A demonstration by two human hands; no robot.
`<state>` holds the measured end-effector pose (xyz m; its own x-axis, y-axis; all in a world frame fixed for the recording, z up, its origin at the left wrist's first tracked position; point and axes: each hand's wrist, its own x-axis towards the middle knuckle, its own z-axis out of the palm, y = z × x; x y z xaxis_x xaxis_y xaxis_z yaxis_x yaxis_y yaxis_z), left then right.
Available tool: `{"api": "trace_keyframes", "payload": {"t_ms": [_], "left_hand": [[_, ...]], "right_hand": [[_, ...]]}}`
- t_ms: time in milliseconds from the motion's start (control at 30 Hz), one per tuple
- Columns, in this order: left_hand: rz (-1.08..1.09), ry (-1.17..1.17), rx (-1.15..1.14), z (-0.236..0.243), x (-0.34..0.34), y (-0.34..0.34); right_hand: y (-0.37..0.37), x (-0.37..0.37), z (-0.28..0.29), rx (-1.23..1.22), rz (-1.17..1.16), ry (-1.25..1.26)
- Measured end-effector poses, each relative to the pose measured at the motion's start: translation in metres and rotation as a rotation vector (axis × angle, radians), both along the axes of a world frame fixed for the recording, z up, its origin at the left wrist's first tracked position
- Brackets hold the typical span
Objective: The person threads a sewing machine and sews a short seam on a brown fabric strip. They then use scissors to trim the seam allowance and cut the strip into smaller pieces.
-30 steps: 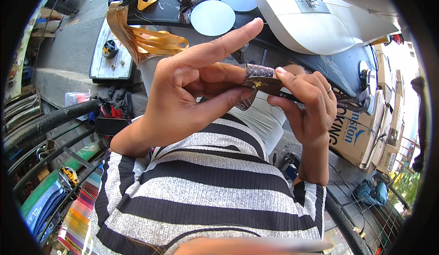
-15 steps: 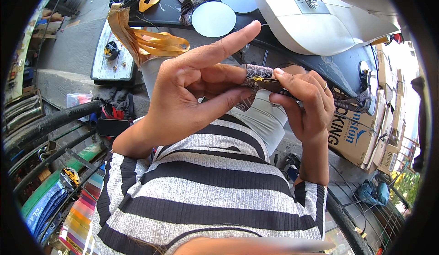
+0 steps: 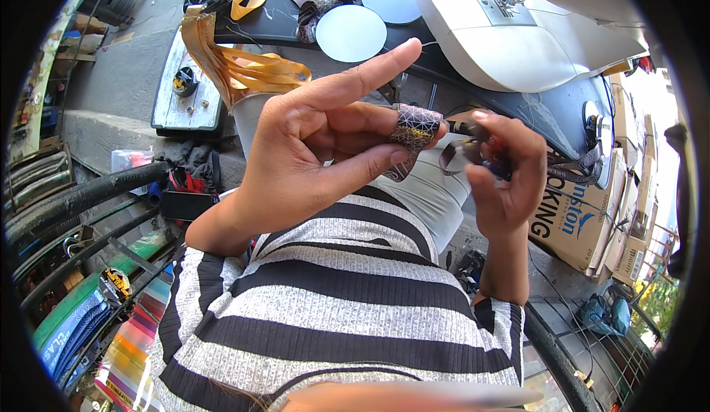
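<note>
My left hand (image 3: 296,153) pinches a folded strip of dark patterned ribbon (image 3: 417,127) between thumb and fingers, its index finger stretched out above. White geometric lines cover the ribbon, and yellow thread runs across its fold. Just right of it, my right hand (image 3: 510,168) is curled around a small dark tool (image 3: 494,153), smeared by motion, whose exact kind I cannot tell. A loop of ribbon (image 3: 457,157) shows beside the right fingertips. The tool is apart from the yellow thread.
Ahead on the dark table stands a white sewing machine (image 3: 481,42). Two pale round discs (image 3: 351,33) lie left of it. Golden ribbon (image 3: 251,72) hangs near a low white board (image 3: 185,109). Cardboard boxes (image 3: 577,227) stand at right; black metal rails (image 3: 81,197) run at left.
My right hand has drawn the small dark tool back to the right, away from the yellow thread. The left hand stays nearly still, with more of the ribbon's fold showing.
</note>
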<state>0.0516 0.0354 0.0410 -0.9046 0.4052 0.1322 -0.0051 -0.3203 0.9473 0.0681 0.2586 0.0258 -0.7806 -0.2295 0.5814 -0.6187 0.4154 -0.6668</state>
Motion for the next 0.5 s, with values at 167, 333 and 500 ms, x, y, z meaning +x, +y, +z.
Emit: {"api": "trace_keyframes", "payload": {"t_ms": [167,333,500], "left_hand": [[-0.011,0.003,-0.038,0.004,0.0009,-0.002],[0.012,0.04,-0.055,0.0045,0.0023,-0.0007],[0.001,0.03,-0.056,0.0046,0.002,-0.0016]], "right_hand": [[-0.0032,0.0032,0.0028,0.19,-0.022,0.067],[-0.0028,-0.0002,0.0033,0.253,-0.043,0.184],[-0.0022,-0.0036,0.0017,0.274,-0.059,0.258]]}}
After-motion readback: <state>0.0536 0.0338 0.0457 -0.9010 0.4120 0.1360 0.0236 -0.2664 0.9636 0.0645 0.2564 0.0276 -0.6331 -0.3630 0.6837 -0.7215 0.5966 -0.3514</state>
